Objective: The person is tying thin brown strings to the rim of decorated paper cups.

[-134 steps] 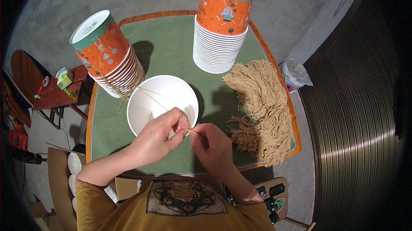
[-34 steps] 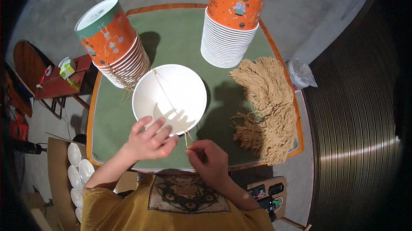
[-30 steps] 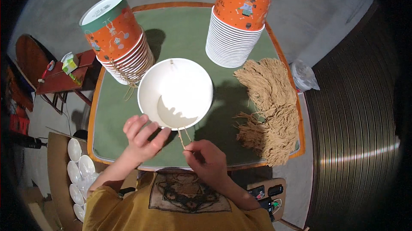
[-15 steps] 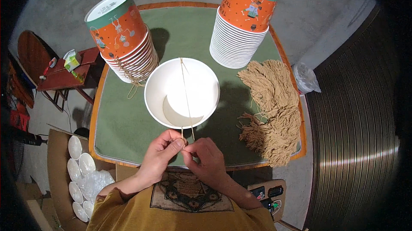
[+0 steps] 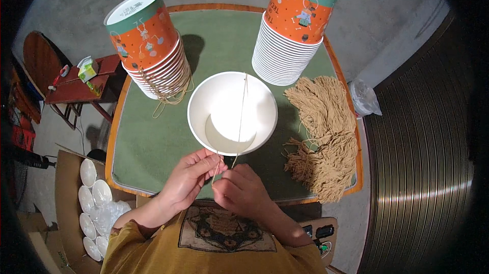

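Observation:
A white paper bucket [image 5: 198,108] stands mouth up near the front of the table, its inside facing me. A thin tan cord [image 5: 241,121] runs from the far rim across the mouth to the near rim. At the near rim, my left hand [image 5: 193,178] is closed, pinching the cord between thumb and forefinger. My right hand [image 5: 242,191] is closed beside it, gripping the cord, with a short length stretched between the two hands. The knot or hole at the near rim is too small to make out.
Two tall stacks of upturned orange-and-green buckets, a left stack [image 5: 145,34] with cords hanging on it and a right stack [image 5: 300,14], stand behind. A tan cord bundle [image 5: 326,136] lies right. An open carton [image 5: 71,202] with white buckets sits lower left, a shutter [image 5: 417,162] far right.
The bucket has shifted right in view. My right hand has drawn down, away from my left fingers, and a piece of cord now stretches between them. The far end has moved rightward along the rim.

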Demonstrator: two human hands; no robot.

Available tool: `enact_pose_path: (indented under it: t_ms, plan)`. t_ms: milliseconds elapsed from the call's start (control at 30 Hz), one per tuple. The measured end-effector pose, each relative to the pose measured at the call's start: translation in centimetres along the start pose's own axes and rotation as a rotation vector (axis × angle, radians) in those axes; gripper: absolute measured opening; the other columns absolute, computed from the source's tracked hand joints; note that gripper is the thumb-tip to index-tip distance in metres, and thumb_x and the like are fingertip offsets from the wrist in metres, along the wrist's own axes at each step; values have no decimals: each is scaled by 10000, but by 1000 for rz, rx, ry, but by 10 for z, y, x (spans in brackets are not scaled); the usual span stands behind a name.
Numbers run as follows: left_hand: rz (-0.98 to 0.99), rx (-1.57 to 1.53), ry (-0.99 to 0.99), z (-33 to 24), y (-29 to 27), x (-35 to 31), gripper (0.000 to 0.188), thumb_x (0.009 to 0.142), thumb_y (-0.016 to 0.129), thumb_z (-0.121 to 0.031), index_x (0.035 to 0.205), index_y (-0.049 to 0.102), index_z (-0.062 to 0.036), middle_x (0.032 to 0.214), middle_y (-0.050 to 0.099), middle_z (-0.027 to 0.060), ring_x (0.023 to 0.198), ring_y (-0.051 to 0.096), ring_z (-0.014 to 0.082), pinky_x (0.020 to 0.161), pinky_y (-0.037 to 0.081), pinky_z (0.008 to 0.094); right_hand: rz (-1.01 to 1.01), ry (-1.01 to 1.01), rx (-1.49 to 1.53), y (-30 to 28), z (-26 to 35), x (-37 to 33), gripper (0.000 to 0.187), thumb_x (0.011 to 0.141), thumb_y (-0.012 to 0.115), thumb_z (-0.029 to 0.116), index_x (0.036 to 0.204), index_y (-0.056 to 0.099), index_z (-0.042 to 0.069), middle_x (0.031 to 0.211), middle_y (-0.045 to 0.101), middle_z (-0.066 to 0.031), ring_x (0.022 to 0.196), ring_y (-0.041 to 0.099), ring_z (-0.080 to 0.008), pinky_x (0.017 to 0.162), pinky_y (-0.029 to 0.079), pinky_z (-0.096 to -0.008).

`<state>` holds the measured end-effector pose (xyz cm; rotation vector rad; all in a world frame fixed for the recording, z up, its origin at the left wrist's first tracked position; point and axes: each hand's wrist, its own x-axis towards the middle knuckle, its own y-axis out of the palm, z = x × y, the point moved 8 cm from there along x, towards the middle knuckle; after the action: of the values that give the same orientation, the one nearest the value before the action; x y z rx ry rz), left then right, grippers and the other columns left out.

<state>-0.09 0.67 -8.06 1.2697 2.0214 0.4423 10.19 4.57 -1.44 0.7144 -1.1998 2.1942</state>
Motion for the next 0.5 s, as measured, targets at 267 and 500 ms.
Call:
enact_pose_path:
  t_ms: [267,500]
  plan:
    - [-36,-84,-15,-5,2,3,183,979,522,-131,1064,572,23,901,638,54,843,620,126,797,512,237,173,-109,-13,12,-4,-6,261,694,685,111,904,532,90,909,546,-45,843,567,-235,724,494,-382]
    - [-29,-7,-9,-13,-1,4,181,983,522,-144,1060,556,16,926,616,53,856,617,138,813,503,251,207,-173,-129,3,-3,-3,215,744,625,151,943,557,106,904,539,-30,846,566,-227,738,499,-362]
